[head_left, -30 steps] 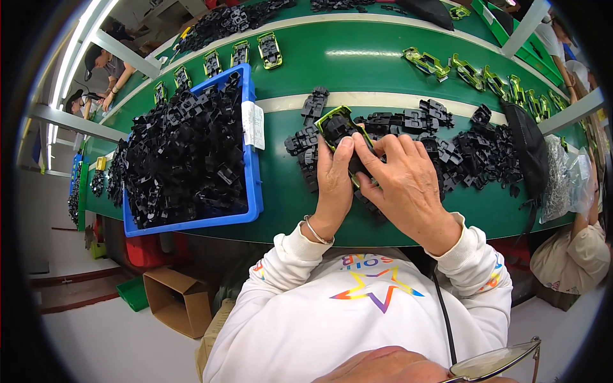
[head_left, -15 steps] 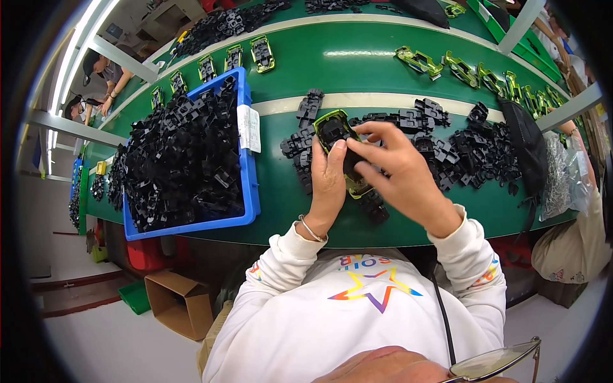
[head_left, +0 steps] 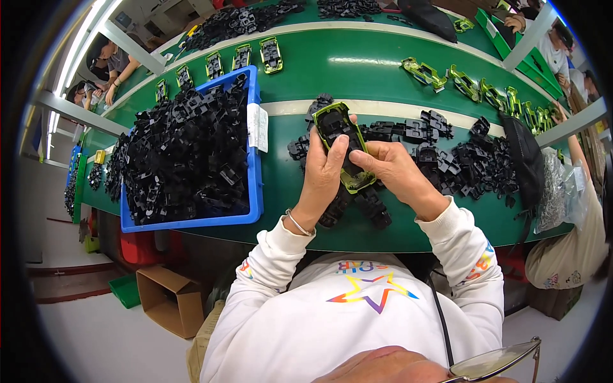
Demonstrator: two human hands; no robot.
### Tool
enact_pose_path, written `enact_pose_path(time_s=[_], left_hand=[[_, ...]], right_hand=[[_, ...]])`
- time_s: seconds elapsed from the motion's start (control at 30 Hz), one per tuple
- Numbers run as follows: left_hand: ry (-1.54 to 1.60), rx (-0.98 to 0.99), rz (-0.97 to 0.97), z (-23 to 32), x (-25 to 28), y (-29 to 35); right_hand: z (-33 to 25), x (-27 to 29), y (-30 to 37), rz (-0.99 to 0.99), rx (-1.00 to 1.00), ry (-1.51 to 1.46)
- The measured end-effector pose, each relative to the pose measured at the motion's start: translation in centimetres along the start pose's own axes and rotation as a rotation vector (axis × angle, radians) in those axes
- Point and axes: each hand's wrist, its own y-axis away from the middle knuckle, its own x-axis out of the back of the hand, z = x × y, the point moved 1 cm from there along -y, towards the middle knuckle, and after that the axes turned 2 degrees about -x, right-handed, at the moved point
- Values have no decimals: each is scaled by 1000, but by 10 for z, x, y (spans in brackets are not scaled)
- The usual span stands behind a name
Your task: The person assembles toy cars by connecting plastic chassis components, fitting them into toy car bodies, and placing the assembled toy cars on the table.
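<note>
Holding a green-and-black shell point(head_left: 336, 122) over the tabletop point(head_left: 281, 191), a little right of centre. Clamping the left hand point(head_left: 322, 165) around its left side, thumb on the black inside, and gripping its lower right side with the right hand point(head_left: 399, 171), thumb pressing on the inside too. So yeah, having both hands busy on the same piece, nearly touching each other. Angling it a bit, with its far end toward the left.

Working not far from the front edge, with a couple of loose black pieces point(head_left: 372, 207) lying between the shell and that edge. Getting a decent stretch of green surface on the left, between the left wrist and the blue bin point(head_left: 254, 172), which is heaped with black parts point(head_left: 185, 153).

Having it tighter on the right, with a black pile point(head_left: 485, 159) spreading toward a black bag point(head_left: 525, 159) and a clear plastic bag point(head_left: 555, 191). Also facing a row of black parts point(head_left: 408, 129) just beyond the right hand, along the near side of the pale strip point(head_left: 281, 107).

Looking past that strip, finding way more room on the far green lane point(head_left: 357, 76), between five green-framed pieces point(head_left: 271, 55) at upper left and some green shells point(head_left: 423, 75) at upper right.
</note>
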Motion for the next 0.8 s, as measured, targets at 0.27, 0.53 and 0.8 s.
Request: enact_pose_path(time_s=[0.27, 0.53, 0.8], left_hand=[[150, 44, 58, -1, 21, -16], [77, -42, 252, -8, 37, -16], [-22, -102, 294, -2, 46, -9]], right_hand=[[-21, -10, -35, -3, 44, -54], [-45, -14, -118, 117, 19, 54], [-11, 29, -305, 378, 111, 147]])
